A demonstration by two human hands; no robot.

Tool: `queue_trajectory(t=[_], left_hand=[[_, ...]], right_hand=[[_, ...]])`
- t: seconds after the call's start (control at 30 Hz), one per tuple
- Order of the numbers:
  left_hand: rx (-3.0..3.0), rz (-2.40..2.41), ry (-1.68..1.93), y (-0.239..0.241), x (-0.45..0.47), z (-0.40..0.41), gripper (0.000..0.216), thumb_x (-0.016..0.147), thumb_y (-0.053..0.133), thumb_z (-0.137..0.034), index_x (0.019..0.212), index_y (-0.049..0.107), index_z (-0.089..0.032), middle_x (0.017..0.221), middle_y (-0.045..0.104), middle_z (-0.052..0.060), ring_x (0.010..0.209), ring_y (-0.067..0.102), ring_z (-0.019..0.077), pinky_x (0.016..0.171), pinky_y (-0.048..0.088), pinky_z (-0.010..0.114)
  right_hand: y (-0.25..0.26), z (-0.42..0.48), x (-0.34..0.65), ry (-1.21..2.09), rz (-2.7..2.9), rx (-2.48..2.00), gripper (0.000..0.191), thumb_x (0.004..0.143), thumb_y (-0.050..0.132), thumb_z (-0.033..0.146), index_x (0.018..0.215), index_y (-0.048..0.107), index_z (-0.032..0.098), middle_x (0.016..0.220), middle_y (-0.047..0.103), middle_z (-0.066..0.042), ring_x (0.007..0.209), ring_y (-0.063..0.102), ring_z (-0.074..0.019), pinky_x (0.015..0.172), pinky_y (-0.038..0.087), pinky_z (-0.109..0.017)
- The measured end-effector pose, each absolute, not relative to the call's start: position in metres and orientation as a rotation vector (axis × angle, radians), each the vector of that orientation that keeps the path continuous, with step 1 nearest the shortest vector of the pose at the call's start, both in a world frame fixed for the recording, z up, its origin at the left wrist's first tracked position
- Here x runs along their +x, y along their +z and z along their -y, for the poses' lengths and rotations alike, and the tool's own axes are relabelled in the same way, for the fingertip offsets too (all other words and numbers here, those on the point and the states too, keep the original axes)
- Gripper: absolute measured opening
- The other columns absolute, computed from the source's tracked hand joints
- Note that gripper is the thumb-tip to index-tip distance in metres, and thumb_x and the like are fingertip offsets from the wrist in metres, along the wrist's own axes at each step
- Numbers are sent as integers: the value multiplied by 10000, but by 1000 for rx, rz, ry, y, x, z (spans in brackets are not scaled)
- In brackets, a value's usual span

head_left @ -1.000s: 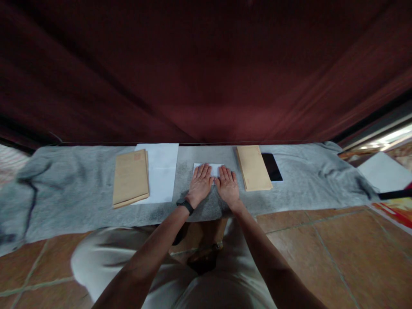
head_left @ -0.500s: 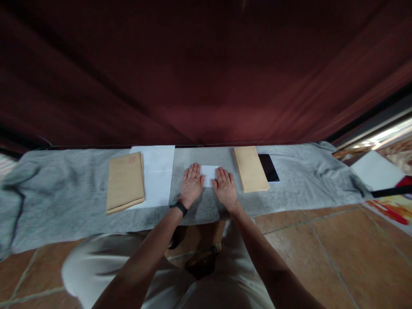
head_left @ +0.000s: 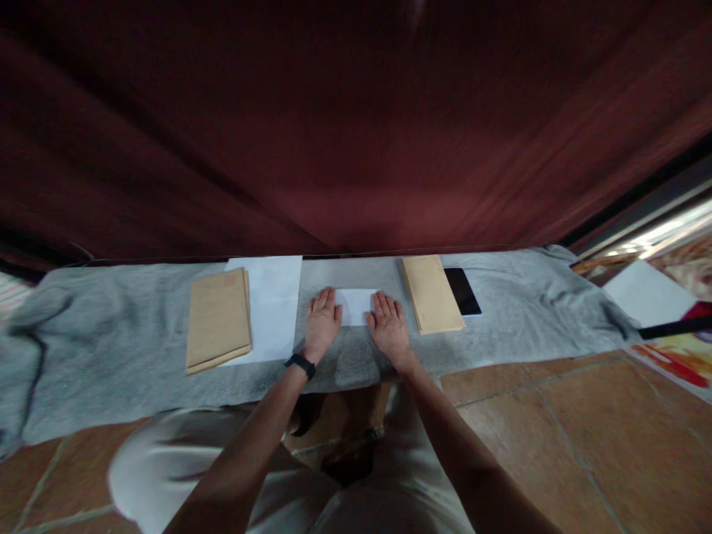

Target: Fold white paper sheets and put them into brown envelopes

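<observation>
A folded white sheet of paper (head_left: 356,305) lies flat on the grey cloth, its middle showing between my two hands. My left hand (head_left: 322,320) rests flat on the paper's left end, fingers stretched forward, a dark band on the wrist. On the right end lies my right hand (head_left: 389,326), also flat with its fingers out. Both palms hide the paper's ends. Left of my hands, brown envelopes (head_left: 219,319) are stacked partly over white paper sheets (head_left: 277,304). Another stack of brown envelopes (head_left: 433,295) sits just right of my right hand.
A dark-screened phone or tablet (head_left: 463,291) lies beside the right envelope stack, partly under it. The grey cloth (head_left: 528,311) covers a long narrow surface. A dark red curtain-like backdrop (head_left: 356,148) rises behind it. Tiled floor (head_left: 517,423) shows in front.
My left hand has slid to the left along the folded paper, so more of its middle shows. My right hand stays in nearly the same place.
</observation>
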State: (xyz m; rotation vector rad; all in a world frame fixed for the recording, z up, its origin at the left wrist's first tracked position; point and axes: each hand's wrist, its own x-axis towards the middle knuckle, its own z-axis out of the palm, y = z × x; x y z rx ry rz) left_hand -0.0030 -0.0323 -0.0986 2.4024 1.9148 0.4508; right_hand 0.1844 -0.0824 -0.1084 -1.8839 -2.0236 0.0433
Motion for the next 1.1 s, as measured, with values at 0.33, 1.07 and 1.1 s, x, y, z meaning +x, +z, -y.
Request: queue_trajectory(t=[0.33,1.07,1.1], left_hand=[[2408,-1822,341,-76,-4,1,389,992,468,-283,1344,621,-221,1403,619,92,1269,547,297,1035,426,431],[2358,-1632,321,-82,-14,-43,144,876,669,-276,998,657,-201,1101,668,97,1122,575,281,1027,403,392],[2358,-1633,322,-82,-14,-43,133,877,666,-275,989,654,-203,1098,668,95,1117,577,280,1023,405,392]], right_hand=[[-111,81,184,51,1989,-1872,561,1061,398,374,1549,406,98,1595,420,-135,1464,397,-319,1227,225,-504],[-114,80,186,47,1987,-1856,557,1061,381,388,1555,400,131,1591,433,-138,1463,394,-306,1210,247,-511],[-114,80,186,47,1987,-1857,557,1062,380,390,1554,401,130,1591,433,-137,1463,394,-308,1210,248,-511]])
